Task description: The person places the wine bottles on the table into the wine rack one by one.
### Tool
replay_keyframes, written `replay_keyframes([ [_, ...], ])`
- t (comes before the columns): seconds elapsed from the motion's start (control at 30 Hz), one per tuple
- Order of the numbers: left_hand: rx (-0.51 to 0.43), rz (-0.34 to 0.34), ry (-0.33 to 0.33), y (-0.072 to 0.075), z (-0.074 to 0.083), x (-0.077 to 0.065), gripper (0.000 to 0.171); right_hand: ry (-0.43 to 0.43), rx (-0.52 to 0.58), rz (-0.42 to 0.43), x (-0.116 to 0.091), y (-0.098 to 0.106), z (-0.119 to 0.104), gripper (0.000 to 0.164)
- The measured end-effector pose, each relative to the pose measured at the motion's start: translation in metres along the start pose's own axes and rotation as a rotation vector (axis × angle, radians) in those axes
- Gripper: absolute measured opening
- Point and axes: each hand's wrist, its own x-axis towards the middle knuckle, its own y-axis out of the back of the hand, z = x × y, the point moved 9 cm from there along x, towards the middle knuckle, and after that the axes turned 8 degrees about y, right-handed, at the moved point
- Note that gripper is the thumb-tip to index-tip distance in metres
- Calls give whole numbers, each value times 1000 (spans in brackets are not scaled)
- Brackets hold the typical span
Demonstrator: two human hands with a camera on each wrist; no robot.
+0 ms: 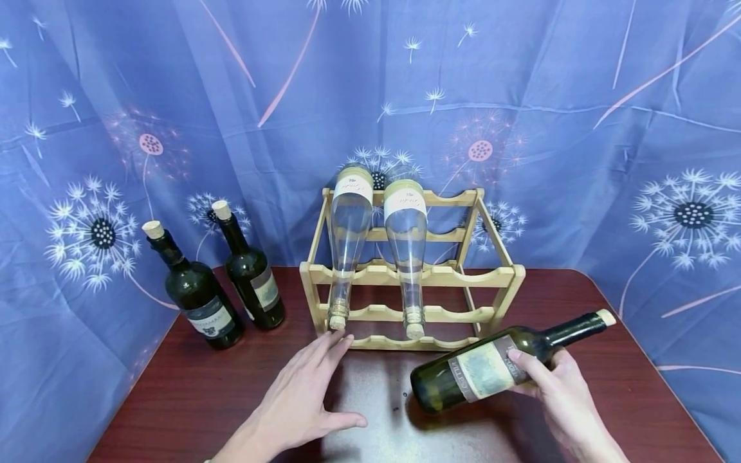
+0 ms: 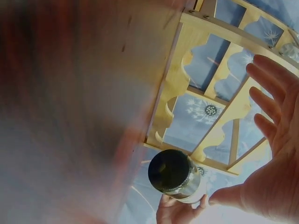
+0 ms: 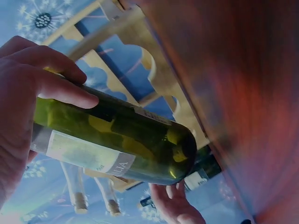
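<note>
Held bottle: The dark green bottle (image 1: 483, 370) is tilting over the right front of the tabletop (image 1: 168, 386), its base pointing left and its corked neck pointing right; it is lying outside the wooden rack (image 1: 471, 278), just in front of it.
Right hand: The right hand (image 1: 564, 392) is gripping that bottle near the shoulder, the thumb pressing on the near side and the fingers curling round the glass.
Left hand: The left hand (image 1: 301, 389) is spreading its fingers and holding nothing, the fingertips reaching close to the cork (image 1: 338, 322) of the left clear bottle (image 1: 352, 215).
Rack load: The left clear bottle and the right clear bottle (image 1: 405, 228) are lying neck-forward on the top tier.
Base clearance: The head view is leaving the gap beneath the base uncertain; the left wrist view is suggesting air below.
Sound handling: In judgement, control is calling for a firm shoulder grip, the free left hand supporting the base, and the neck turning wide of the rack's right post.
Hazard: Smooth glass is inviting a slip, and the jutting clear bottles are risking a knock from any hasty swing leftward.
</note>
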Motion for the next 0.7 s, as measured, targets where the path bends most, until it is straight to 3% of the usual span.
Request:
replay_keyframes([
  [0.3, -4, 0, -14, -2, 9, 2, 113, 6, 72, -10, -9, -20, 9, 26],
  [0.7, -22, -5, -12, -2, 22, 6, 113, 0, 127, -12, -17, -44, 16, 35],
])
